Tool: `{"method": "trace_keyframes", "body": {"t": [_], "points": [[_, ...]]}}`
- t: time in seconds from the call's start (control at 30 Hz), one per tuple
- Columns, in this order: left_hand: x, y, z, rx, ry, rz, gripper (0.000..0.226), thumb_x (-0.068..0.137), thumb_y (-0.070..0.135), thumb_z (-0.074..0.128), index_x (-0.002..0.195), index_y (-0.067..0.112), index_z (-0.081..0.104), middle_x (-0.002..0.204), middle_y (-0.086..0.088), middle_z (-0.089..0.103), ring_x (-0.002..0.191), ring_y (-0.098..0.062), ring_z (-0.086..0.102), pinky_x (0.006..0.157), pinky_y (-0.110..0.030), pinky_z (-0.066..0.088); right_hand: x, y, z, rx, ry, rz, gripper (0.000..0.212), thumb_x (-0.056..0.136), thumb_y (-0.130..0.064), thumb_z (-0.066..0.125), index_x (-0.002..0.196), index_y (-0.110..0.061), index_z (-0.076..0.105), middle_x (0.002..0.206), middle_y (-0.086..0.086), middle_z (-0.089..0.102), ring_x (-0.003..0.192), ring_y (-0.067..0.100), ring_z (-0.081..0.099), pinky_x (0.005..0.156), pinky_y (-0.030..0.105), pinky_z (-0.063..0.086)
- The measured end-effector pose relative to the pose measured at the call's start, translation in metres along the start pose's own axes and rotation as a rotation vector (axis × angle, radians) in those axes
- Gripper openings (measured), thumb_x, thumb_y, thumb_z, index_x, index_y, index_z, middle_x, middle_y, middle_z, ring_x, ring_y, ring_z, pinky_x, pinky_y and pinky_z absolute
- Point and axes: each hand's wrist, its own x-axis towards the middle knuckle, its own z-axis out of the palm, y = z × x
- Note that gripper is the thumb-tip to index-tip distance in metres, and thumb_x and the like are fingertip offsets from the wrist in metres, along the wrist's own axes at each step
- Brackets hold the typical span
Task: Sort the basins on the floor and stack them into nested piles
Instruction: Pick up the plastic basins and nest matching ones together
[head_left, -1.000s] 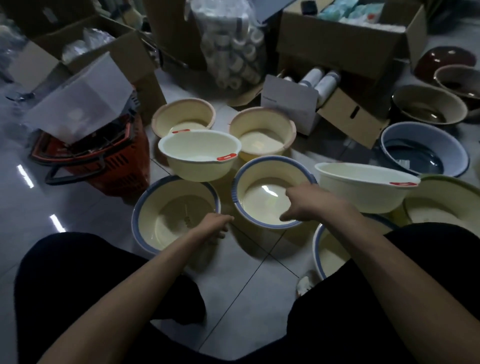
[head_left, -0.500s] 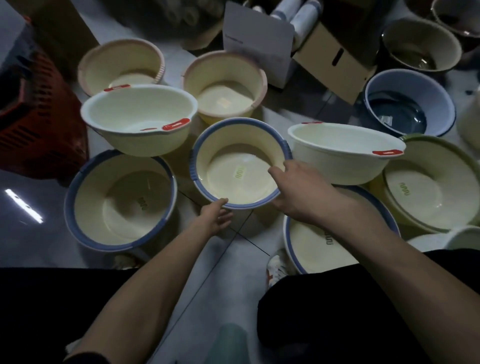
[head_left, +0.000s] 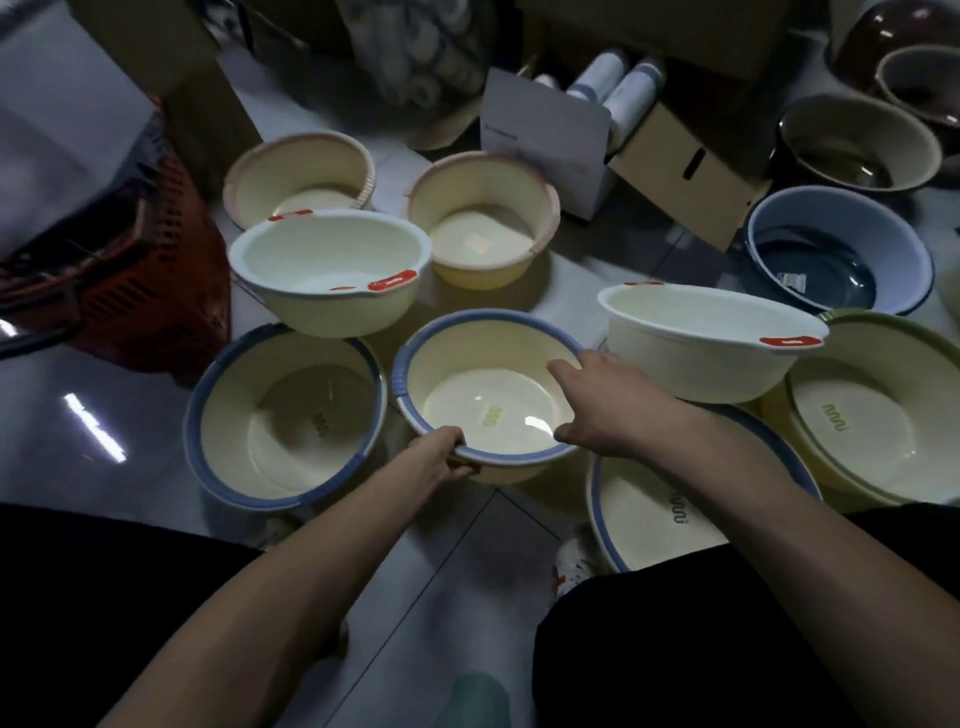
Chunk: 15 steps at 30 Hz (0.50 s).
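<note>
Many plastic basins lie on the tiled floor. In the middle is a cream basin with a blue rim (head_left: 483, 374). My left hand (head_left: 441, 457) is closed on its near rim. My right hand (head_left: 602, 405) grips its right rim, fingers over the edge. A larger blue-rimmed basin (head_left: 285, 415) sits to its left, another blue-rimmed basin (head_left: 654, 519) under my right forearm. Two white basins with red tabs (head_left: 332, 270) (head_left: 706, 343) sit higher. Two pink-rimmed basins (head_left: 301, 176) (head_left: 483, 218) stand behind. A green-rimmed basin (head_left: 883, 410) is at the right.
A red shopping basket (head_left: 130, 280) stands at the left. Cardboard boxes (head_left: 691, 171) and a bag of rolls (head_left: 415, 57) line the back. A grey-blue basin (head_left: 836, 254), a dark basin (head_left: 857, 145) and a maroon one (head_left: 893, 36) sit at the back right. My dark-trousered legs fill the foreground.
My left hand moved from the floor beside the left basin to the middle basin's near rim and closed on it. My right hand settled on its right rim. The view shifted.
</note>
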Motion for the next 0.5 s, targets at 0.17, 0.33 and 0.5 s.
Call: {"method": "trace_keyframes", "body": {"t": [0.17, 0.33, 0.5], "points": [[-0.061, -0.003, -0.051, 0.019, -0.034, 0.052, 0.034, 0.091, -0.003, 0.053, 0.124, -0.004, 0.046, 0.103, -0.023, 0.065, 0.086, -0.035, 0.069, 0.056, -0.040, 0.061, -0.011, -0.016, -0.003, 0.005, 0.013, 0.018, 0.057, 0.087, -0.047, 0.067, 0.132, -0.023, 0.045, 0.129, 0.012, 0.051, 0.113, 0.031, 0.052, 0.085, 0.040, 0.048], [-0.106, 0.004, -0.129, -0.072, -0.081, 0.071, 0.025, 0.082, 0.003, 0.057, 0.107, -0.003, 0.057, 0.097, -0.026, 0.068, 0.081, -0.038, 0.072, 0.049, -0.037, 0.059, -0.019, -0.043, -0.003, 0.023, 0.024, 0.018, 0.056, 0.090, -0.054, 0.060, 0.136, -0.025, 0.044, 0.138, 0.010, 0.050, 0.117, 0.031, 0.053, 0.091, 0.042, 0.051], [-0.114, -0.003, -0.200, -0.129, -0.001, 0.110, 0.013, 0.078, 0.008, 0.058, 0.090, 0.005, 0.055, 0.093, -0.024, 0.069, 0.087, -0.038, 0.073, 0.048, -0.033, 0.057, -0.016, -0.083, -0.001, 0.021, 0.021, -0.042, 0.076, 0.092, -0.057, 0.060, 0.154, -0.030, 0.025, 0.147, 0.010, 0.044, 0.129, 0.031, 0.048, 0.101, 0.045, 0.047]]}}
